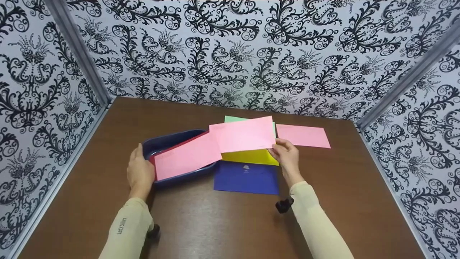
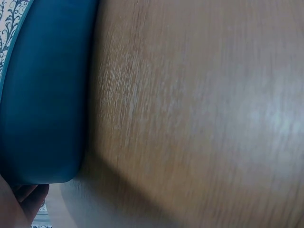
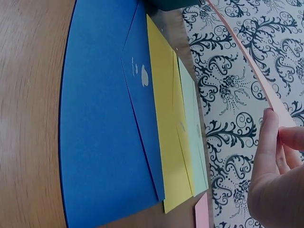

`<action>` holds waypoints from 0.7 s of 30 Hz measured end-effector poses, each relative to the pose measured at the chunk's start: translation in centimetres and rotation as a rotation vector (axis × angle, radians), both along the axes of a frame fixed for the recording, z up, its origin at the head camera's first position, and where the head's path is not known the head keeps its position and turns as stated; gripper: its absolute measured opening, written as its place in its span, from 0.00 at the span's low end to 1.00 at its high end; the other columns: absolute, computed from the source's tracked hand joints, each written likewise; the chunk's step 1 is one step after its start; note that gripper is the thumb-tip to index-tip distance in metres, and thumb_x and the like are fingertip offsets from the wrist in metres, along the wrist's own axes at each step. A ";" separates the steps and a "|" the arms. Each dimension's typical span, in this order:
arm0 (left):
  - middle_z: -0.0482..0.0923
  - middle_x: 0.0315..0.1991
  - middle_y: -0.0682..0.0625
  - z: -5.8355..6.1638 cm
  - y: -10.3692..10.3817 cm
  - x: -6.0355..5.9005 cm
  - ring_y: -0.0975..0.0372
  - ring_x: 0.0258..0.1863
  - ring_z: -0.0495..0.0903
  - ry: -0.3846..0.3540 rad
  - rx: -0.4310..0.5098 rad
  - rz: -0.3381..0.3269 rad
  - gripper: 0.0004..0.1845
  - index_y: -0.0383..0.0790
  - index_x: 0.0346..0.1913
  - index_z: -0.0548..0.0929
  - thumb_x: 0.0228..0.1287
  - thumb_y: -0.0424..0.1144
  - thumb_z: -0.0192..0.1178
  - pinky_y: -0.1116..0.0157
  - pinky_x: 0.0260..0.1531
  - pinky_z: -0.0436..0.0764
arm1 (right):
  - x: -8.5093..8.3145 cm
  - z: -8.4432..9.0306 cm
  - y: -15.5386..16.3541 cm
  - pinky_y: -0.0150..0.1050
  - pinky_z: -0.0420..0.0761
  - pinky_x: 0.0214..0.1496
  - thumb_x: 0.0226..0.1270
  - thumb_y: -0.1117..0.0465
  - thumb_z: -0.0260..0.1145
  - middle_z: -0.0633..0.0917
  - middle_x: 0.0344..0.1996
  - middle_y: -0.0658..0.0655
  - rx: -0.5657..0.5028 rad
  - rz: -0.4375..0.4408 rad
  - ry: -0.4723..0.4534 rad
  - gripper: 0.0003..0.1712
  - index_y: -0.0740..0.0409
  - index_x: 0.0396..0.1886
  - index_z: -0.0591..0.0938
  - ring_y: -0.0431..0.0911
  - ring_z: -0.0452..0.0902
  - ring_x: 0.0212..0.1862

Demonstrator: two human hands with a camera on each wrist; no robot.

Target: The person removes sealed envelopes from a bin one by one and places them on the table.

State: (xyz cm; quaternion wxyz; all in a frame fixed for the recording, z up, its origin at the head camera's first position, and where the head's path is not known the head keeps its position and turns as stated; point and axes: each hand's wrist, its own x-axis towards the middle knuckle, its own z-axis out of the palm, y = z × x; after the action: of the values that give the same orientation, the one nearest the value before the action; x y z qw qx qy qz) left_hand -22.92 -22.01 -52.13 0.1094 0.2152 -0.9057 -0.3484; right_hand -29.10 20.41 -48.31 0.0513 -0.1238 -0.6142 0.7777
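Meanwhile the left hand [image 1: 139,172] rests flat-fingered against the blue tray [image 1: 169,142] on the surface [image 1: 222,223], likely steadying it, while the right hand [image 1: 287,155] pinches a pink envelope [image 1: 244,135] lifted above the yellow envelope [image 1: 251,157].

Held pink envelope [image 1: 243,134] covers most of the green envelope [image 1: 233,119] and the top of the yellow envelope [image 1: 251,157]. Pink envelope in the tray [image 1: 187,156] hides the blue tray's [image 1: 163,141] floor; a red edge [image 1: 179,145] shows beside it, can't tell what it belongs to. Left wrist view: tray cut off by the left edge, left hand [image 2: 21,204] only a sliver below the tray, table [image 2: 199,114] blurred. Right wrist view: right hand [image 3: 275,175] cut off at the bottom right; print on the blue envelope [image 3: 104,128] too small to read.
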 end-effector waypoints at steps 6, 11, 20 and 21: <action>0.60 0.75 0.36 0.0 -0.1 -0.1 0.35 0.67 0.68 -0.014 -0.005 -0.007 0.36 0.39 0.78 0.57 0.66 0.28 0.44 0.40 0.66 0.69 | 0.0 -0.1 0.9 0.32 0.87 0.38 0.67 0.76 0.61 0.85 0.26 0.50 -0.030 -0.032 0.002 0.10 0.68 0.46 0.79 0.39 0.85 0.27; 0.60 0.75 0.37 0.0 0.0 0.0 0.35 0.66 0.69 -0.005 0.000 0.000 0.35 0.39 0.78 0.57 0.66 0.28 0.44 0.40 0.65 0.70 | 0.0 -0.1 1.7 0.32 0.87 0.40 0.67 0.75 0.60 0.84 0.26 0.51 -0.059 -0.051 -0.012 0.09 0.65 0.45 0.79 0.38 0.83 0.28; 0.61 0.75 0.38 0.1 0.0 0.1 0.34 0.63 0.72 -0.010 -0.017 0.002 0.35 0.40 0.78 0.57 0.66 0.29 0.45 0.39 0.61 0.73 | 0.2 -0.5 3.3 0.35 0.86 0.49 0.68 0.73 0.61 0.82 0.33 0.49 -0.048 -0.062 -0.046 0.11 0.64 0.49 0.77 0.39 0.83 0.32; 0.61 0.75 0.38 0.1 0.0 0.1 0.34 0.63 0.72 -0.013 -0.015 0.001 0.35 0.40 0.78 0.57 0.66 0.29 0.45 0.39 0.61 0.72 | 0.3 -0.6 3.4 0.36 0.86 0.50 0.68 0.73 0.61 0.82 0.33 0.50 -0.049 -0.063 -0.047 0.11 0.64 0.49 0.76 0.39 0.83 0.33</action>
State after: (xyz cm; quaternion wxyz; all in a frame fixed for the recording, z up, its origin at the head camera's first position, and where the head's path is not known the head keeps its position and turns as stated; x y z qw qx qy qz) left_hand -22.84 -22.02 -52.04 0.1053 0.2169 -0.9090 -0.3399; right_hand -28.83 23.82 -48.90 0.0584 -0.1626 -0.5919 0.7873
